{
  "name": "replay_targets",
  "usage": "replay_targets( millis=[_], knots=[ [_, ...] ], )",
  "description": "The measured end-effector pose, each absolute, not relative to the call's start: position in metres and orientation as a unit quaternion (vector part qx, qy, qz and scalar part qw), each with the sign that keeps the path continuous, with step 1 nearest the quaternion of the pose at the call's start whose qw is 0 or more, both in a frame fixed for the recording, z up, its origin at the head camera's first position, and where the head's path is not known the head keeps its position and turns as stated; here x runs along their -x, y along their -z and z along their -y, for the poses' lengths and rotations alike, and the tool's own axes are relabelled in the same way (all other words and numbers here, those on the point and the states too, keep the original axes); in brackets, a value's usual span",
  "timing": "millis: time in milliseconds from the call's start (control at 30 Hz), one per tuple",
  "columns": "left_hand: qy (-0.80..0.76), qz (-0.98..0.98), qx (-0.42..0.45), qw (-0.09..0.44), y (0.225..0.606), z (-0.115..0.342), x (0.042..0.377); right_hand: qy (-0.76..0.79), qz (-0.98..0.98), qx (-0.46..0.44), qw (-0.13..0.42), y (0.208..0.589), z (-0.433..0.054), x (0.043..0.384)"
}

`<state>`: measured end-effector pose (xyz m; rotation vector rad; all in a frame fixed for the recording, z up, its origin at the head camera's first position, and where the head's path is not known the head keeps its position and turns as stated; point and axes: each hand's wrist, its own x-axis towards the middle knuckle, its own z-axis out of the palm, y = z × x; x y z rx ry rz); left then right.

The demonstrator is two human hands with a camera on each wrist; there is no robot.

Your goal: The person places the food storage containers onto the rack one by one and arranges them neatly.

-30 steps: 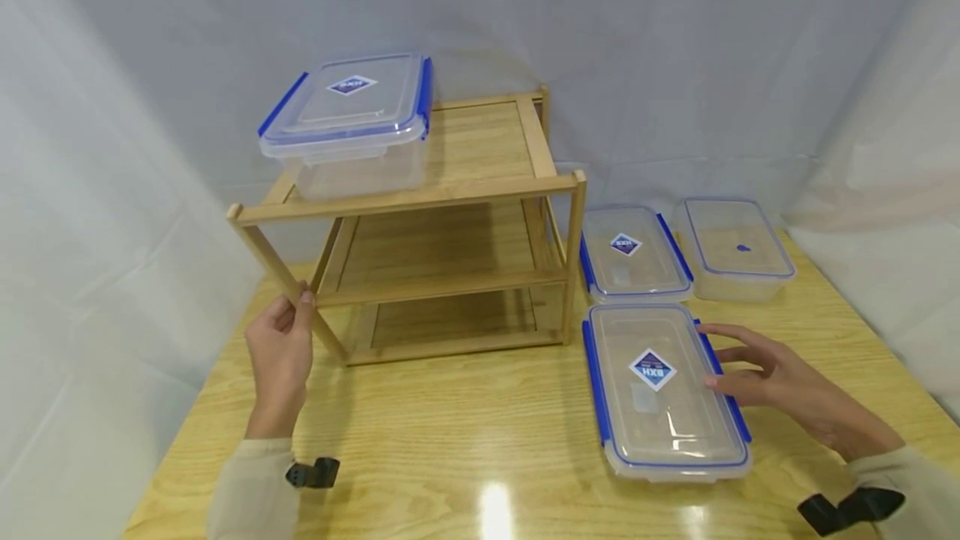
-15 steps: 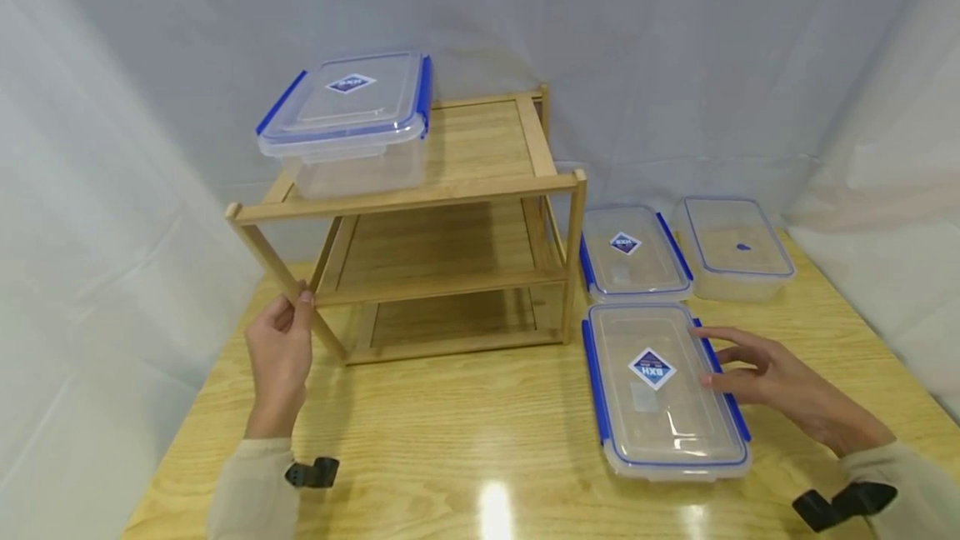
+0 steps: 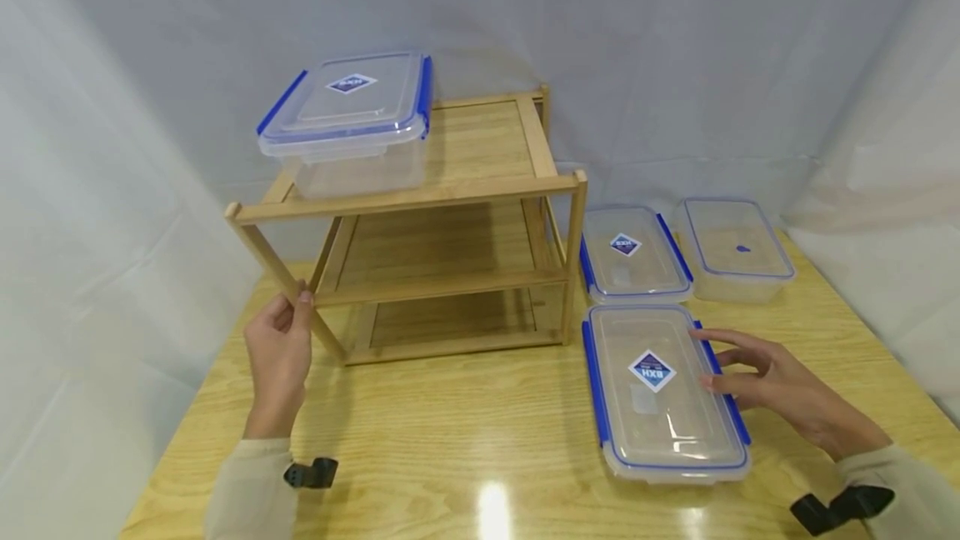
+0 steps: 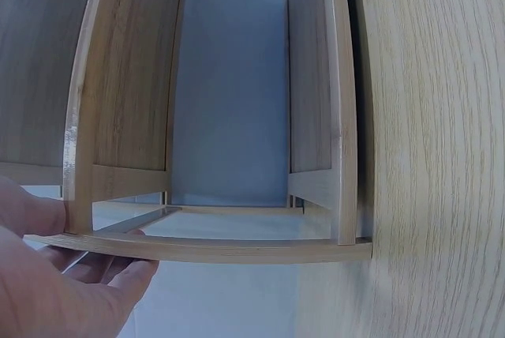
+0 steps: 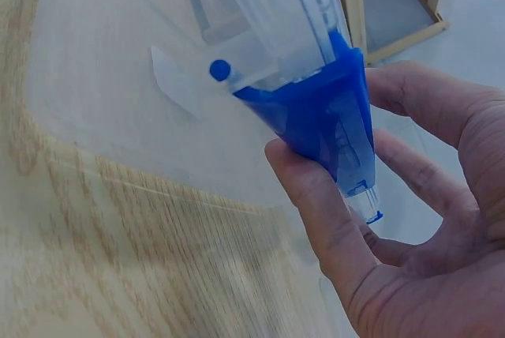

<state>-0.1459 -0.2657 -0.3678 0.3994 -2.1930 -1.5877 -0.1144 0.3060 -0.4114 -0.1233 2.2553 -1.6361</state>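
A three-tier bamboo shelf (image 3: 442, 282) stands on the table. My left hand (image 3: 279, 352) grips its front left leg, seen in the left wrist view with the thumb (image 4: 39, 215) on one side and fingers behind. A clear plastic food container (image 3: 675, 432) with blue side latches and a diamond label lies at the front right. My right hand (image 3: 776, 382) holds its right edge, thumb and index fingertip at the lid by the latch. In the right wrist view the blue latch (image 5: 323, 117) sits between thumb and fingers.
Another clear container (image 3: 356, 119) with blue latches rests on the shelf's top left. Behind the front container are a second latched container (image 3: 633, 269) and a box with a thin blue rim (image 3: 738, 252). White sheeting (image 3: 675, 65) surrounds the wooden table (image 3: 420, 440).
My right hand has shifted slightly left along the container's lid edge. The left hand and the shelf have stayed in place.
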Motion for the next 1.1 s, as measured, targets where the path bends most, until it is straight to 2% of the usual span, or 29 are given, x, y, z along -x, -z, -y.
replay_targets(
  millis=[600,1100],
  knots=[
    [0.568,0.787,-0.138,0.197,0.367,0.266,0.146,0.589,-0.791,0.016,0.167,0.414,-0.313,0.109],
    [0.571,0.785,-0.137,0.198,0.368,0.266,0.146,0.667,-0.73,-0.005,0.151,0.406,-0.325,0.098]
  ],
)
